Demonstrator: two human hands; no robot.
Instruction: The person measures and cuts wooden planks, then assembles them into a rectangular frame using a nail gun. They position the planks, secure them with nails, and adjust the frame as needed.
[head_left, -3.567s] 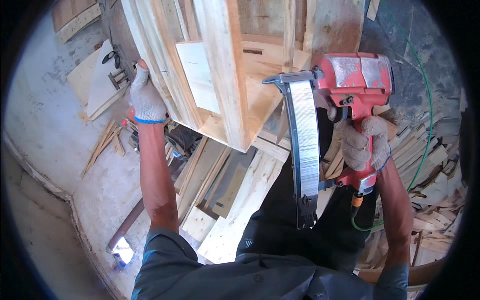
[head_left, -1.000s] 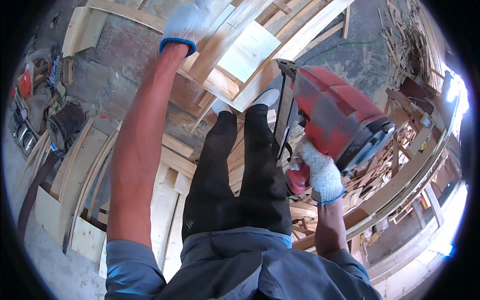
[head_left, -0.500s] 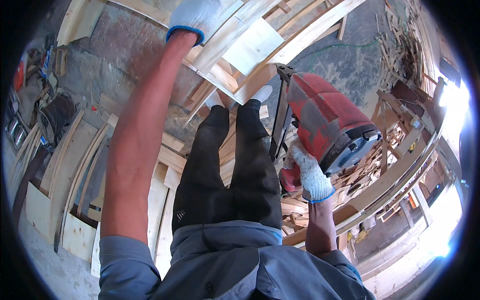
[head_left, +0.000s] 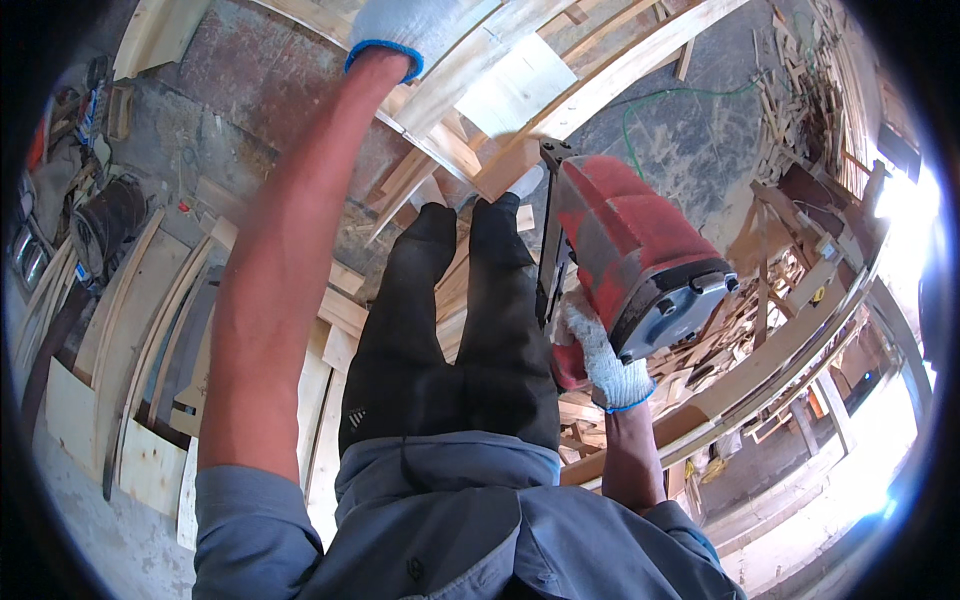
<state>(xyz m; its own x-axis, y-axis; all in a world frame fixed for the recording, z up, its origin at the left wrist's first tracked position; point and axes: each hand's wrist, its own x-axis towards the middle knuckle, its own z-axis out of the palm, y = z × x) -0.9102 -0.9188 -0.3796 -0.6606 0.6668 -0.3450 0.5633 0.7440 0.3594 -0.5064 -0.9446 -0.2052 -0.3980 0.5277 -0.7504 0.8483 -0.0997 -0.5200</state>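
A red pneumatic nail gun [head_left: 640,225] with a black magazine and dark end cap is in my right hand [head_left: 598,362], whose white knitted glove with a blue cuff wraps round the handle. The gun's nose is at the near right corner of a pale wooden frame [head_left: 620,85]; whether they touch I cannot tell. My left hand [head_left: 400,28], gloved the same way, reaches to the far side beside the frame's left boards. Its fingers are cut off by the upper edge, so what they grip is hidden.
Curved wooden pieces [head_left: 125,330] stand at the left near a dark round container [head_left: 110,228]. Wood offcuts [head_left: 700,365] are heaped at the right behind long curved boards [head_left: 740,400]. A thin green hose [head_left: 690,92] crosses the floor beyond the gun.
The nail gun and my right hand have shifted slightly left, with the nose now nearer the frame's corner. My left hand stays beside the frame, slightly higher in view.
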